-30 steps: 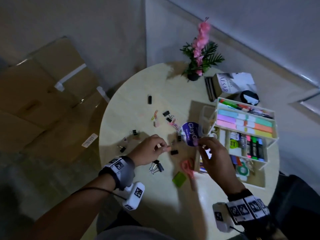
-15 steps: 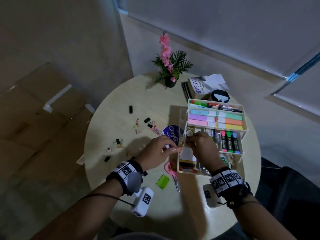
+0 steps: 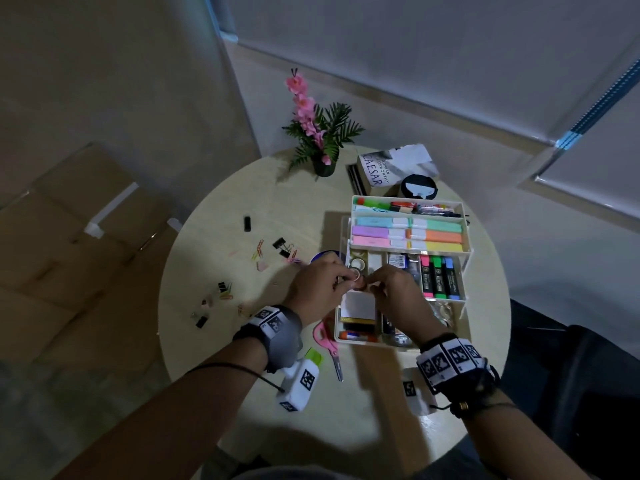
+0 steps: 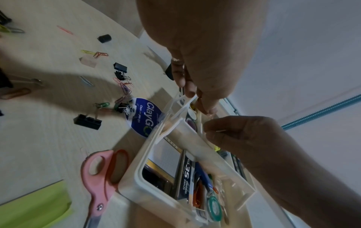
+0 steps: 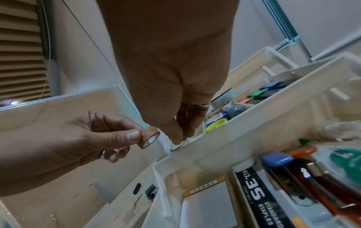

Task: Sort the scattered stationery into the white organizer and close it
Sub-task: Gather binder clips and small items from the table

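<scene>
The white organizer (image 3: 464, 271) stands open on the round table, its tiers holding highlighters, markers and staples. My left hand (image 3: 346, 278) hovers at its left edge and pinches a small brown tape roll (image 5: 149, 139) between thumb and forefinger. My right hand (image 3: 372, 284) points its bunched fingertips (image 5: 178, 137) down into the corner compartment, onto a small pale round piece (image 5: 175, 148); I cannot tell if it grips it. Pink scissors (image 3: 329, 341), a green note pad (image 3: 313, 355), binder clips (image 3: 280, 244) and paper clips (image 3: 258, 247) lie scattered to the left.
A blue round ClayGo tub (image 4: 144, 117) sits against the organizer's left wall. A potted pink flower (image 3: 318, 140), a book (image 3: 391, 168) and a black round object (image 3: 419, 187) stand at the table's far side. Cardboard boxes (image 3: 69, 237) lie on the floor to the left.
Both hands have moved from the middle of the table to the organizer's left compartments, the left hand bringing the tape roll along. The view has swung right and downward.
</scene>
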